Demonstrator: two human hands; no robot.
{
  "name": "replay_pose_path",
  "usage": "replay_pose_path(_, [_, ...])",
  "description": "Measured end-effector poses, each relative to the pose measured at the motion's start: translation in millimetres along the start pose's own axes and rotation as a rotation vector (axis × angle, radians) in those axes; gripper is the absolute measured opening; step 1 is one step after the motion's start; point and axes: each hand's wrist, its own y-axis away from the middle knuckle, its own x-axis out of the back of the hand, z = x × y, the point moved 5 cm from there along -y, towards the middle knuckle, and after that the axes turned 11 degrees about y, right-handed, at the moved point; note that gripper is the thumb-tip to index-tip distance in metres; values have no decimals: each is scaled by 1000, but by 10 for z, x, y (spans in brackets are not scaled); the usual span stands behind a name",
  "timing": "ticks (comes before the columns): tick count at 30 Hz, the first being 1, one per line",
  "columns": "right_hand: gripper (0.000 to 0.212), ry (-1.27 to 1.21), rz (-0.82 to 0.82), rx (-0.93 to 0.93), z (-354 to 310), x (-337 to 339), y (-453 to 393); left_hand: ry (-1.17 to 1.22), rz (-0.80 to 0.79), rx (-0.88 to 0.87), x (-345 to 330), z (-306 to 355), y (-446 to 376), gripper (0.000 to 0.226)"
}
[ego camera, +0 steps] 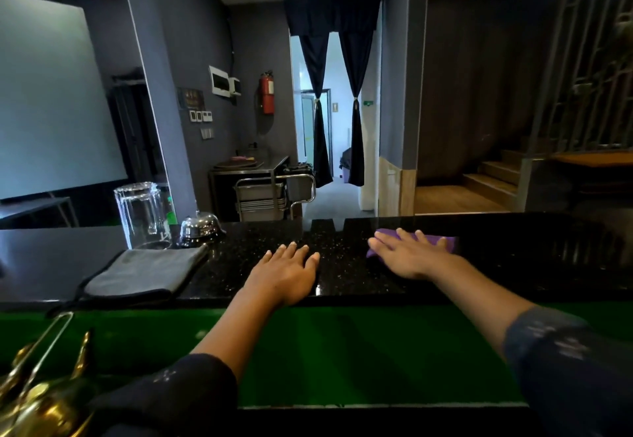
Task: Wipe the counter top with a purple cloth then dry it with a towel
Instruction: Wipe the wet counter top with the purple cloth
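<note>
Purple cloth (442,242), one, lies flat under the right hand (412,254) on the black counter (346,274). Left hand (286,274) rests flat, fingers spread, holding nothing. One grey towel (144,274) lies far left, near one glass (142,214) and one bell (200,227).

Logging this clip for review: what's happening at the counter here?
A person is wiping the black counter top. The right hand lies flat on the purple cloth; the left hand rests bare on the counter. The grey towel lies folded and untouched to the left, by an upturned glass and a bell.

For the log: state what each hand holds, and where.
Neither grips anything. Right hand lies flat on the purple cloth; left hand lies flat on the bare counter.
</note>
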Motion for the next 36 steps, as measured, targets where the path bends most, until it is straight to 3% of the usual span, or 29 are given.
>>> replay_pose_path(3, [65,-28,-8,-6,-97,54,84,-29,106,21,76,81,121,57])
replay_pose_path(6, [61,-30,-11,77,-78,-6,313,-96,242,-65,41,381,305,56])
replay_pose_path(11, [53,-4,38,169,220,-149,538,-90,153,-216,-421,1021,409,55])
replay_pose_path(20, [51,-14,13,92,991,-96,221,-139,381,-151,-546,1256,307,50])
replay_pose_path(24, [58,-66,22,78,1003,-8,193,-125,374,-160,-495,1337,310,50])
replay_pose_path(31, [58,-4,76,220,1371,-225,610,-113,262,-103,-514,1300,297,51])
replay_pose_path(36, [57,-28,49,98,2028,-241,524,-112,233,-57,-590,1319,328,51])
